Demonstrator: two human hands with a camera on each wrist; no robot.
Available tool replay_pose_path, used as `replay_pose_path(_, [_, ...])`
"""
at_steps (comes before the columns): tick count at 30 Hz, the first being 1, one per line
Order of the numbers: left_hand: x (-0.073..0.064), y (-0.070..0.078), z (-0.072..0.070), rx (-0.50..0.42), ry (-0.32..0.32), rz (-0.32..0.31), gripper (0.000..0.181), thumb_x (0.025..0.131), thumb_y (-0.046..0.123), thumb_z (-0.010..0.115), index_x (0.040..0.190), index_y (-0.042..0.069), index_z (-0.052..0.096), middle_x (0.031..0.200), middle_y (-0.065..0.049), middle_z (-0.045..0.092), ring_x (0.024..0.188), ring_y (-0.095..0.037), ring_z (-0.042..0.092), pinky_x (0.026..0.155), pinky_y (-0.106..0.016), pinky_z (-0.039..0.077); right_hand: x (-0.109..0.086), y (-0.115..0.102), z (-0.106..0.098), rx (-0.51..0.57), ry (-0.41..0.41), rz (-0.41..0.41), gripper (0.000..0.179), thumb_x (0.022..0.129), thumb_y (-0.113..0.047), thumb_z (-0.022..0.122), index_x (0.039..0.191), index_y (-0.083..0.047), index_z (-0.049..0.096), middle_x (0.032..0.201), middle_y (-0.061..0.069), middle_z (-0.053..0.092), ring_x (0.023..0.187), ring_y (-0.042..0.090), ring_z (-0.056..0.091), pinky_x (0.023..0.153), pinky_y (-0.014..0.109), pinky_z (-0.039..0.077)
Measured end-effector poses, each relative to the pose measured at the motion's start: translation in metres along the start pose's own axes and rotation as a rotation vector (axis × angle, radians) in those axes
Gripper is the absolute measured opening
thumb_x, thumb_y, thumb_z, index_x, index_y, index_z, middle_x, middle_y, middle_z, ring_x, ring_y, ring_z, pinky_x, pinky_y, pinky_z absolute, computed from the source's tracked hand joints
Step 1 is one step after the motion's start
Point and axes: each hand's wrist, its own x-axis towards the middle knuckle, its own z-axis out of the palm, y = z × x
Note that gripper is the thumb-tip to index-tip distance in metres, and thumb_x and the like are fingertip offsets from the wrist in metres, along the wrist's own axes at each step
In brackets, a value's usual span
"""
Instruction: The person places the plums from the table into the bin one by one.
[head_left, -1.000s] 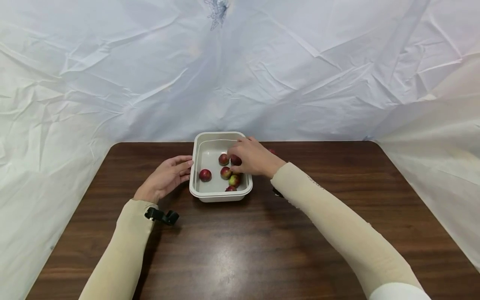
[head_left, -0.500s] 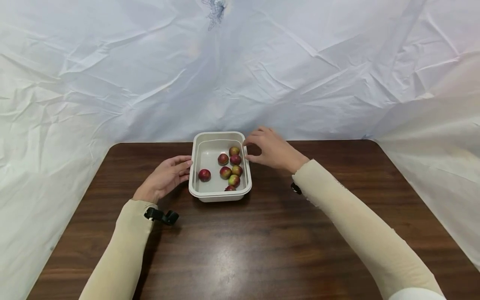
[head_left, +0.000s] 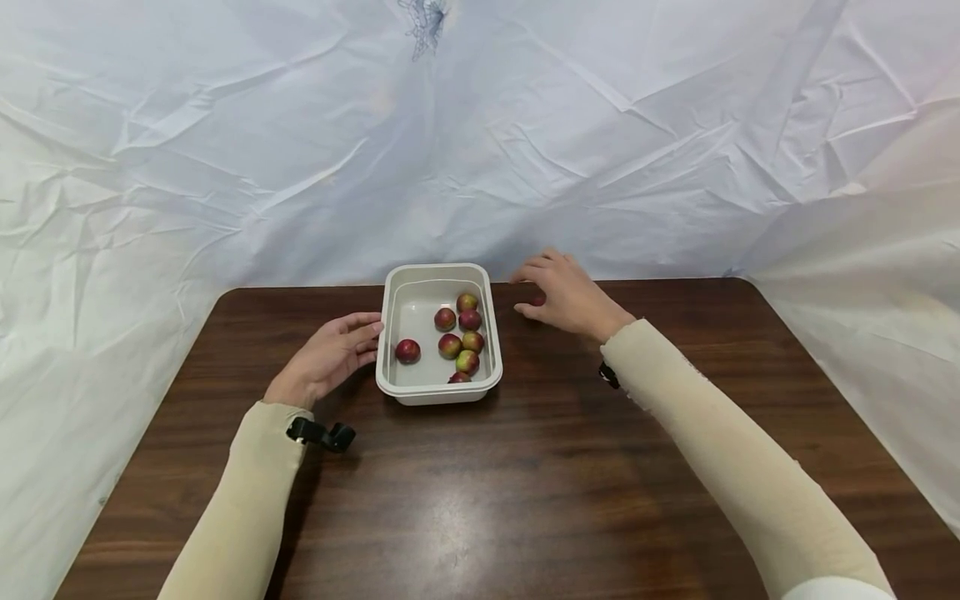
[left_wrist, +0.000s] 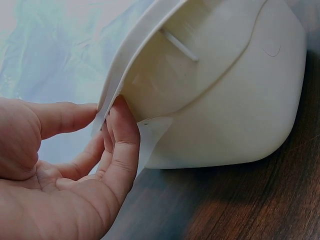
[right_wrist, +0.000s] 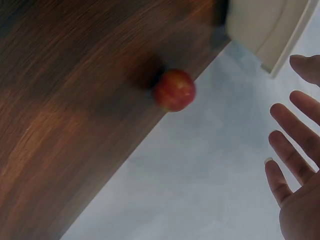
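Observation:
A pale rectangular plastic container (head_left: pixel 420 389) stands on the table and holds several small round fruits (head_left: pixel 467 362), red to yellow-green, like small apples. My left hand (head_left: pixel 330 358) is at its left side; in the left wrist view the thumb and a finger pinch its rim (left_wrist: pixel 127 57). To the right of the container, above the table, my right hand (head_left: pixel 566 293) has its fingers apart and holds nothing. A lone red fruit (right_wrist: pixel 174 90) sits on the tabletop near the back edge, below and apart from that hand. In the head view the hand partly hides it.
The dark wooden table (head_left: pixel 465 483) ends at its back edge just behind the container. White sheeting (head_left: pixel 465 167) hangs behind it and along both sides. A black strap mount (head_left: pixel 322 433) juts from the left wrist.
My right hand has left the fruits inside the container and moved right, out over the table by the lone fruit. The left hand has stayed at the rim.

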Motion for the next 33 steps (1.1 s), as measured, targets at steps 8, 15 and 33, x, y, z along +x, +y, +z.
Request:
replay_pose_path(8, [-0.002,0.000,0.000,-0.003,0.000,0.004,0.050,0.100,0.023,0.052,0.141,0.000,0.035,0.127,-0.011,0.054,0.107,-0.016,0.060,0.087,-0.025,0.054,0.000,0.014,0.009,0.000,-0.029,0.052,0.038,0.088,-0.037,0.069,0.121,-0.020,0.063,0.126,0.003,0.060,0.120,0.026,0.045,0.099,0.052,0.034])
replay_pose_path(15, [-0.002,-0.001,0.001,-0.003,-0.008,0.014,0.050,0.101,0.022,0.051,0.142,0.000,0.034,0.128,-0.011,0.054,0.109,-0.019,0.059,0.087,-0.025,0.054,0.000,0.022,0.017,-0.023,-0.054,0.079,0.039,0.087,-0.038,0.070,0.121,-0.019,0.063,0.127,0.003,0.060,0.120,0.026,0.044,0.099,0.052,0.034])
replay_pose_path(33, [-0.003,-0.002,0.003,0.001,-0.009,0.022,0.051,0.100,0.023,0.052,0.142,0.000,0.035,0.130,-0.014,0.053,0.109,-0.019,0.060,0.086,-0.024,0.054,-0.003,0.036,0.038,-0.032,-0.117,0.155,0.048,0.085,-0.035,0.073,0.126,-0.014,0.061,0.132,0.010,0.058,0.127,0.033,0.042,0.103,0.059,0.032])
